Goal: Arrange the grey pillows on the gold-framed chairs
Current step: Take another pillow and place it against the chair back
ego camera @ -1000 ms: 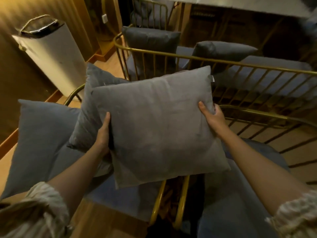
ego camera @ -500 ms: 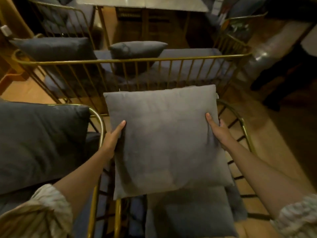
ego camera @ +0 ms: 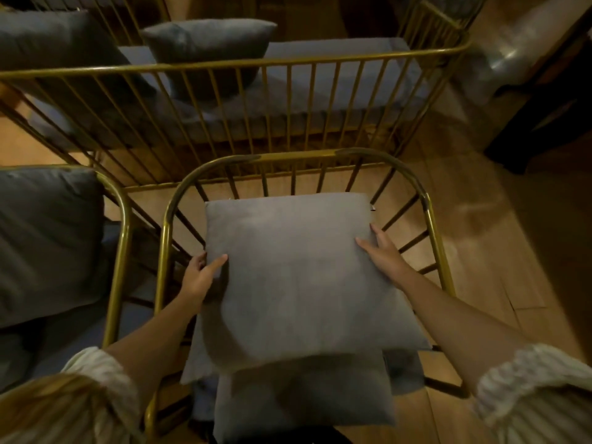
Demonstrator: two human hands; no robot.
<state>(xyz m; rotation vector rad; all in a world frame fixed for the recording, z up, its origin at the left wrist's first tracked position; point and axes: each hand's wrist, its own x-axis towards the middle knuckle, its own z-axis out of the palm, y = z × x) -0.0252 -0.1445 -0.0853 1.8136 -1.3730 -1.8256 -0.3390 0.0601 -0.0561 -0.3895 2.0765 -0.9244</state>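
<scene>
We clamp the grey pillow [ego camera: 298, 277] with left hand [ego camera: 200, 277] and right hand [ego camera: 384, 254] (fingers pinching its side edges) above the gold chair [ego camera: 431, 225]; released tilted, it may slide off forward.

Grey pillow [ego camera: 298, 283] over gold-framed chair [ego camera: 431, 219]

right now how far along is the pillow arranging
Done, it seems: a pillow sits on the chair at left, two more on the bench behind. In hand: both hands, left and right, hold a grey pillow over the middle chair. Left: setting it down against the back.
</scene>
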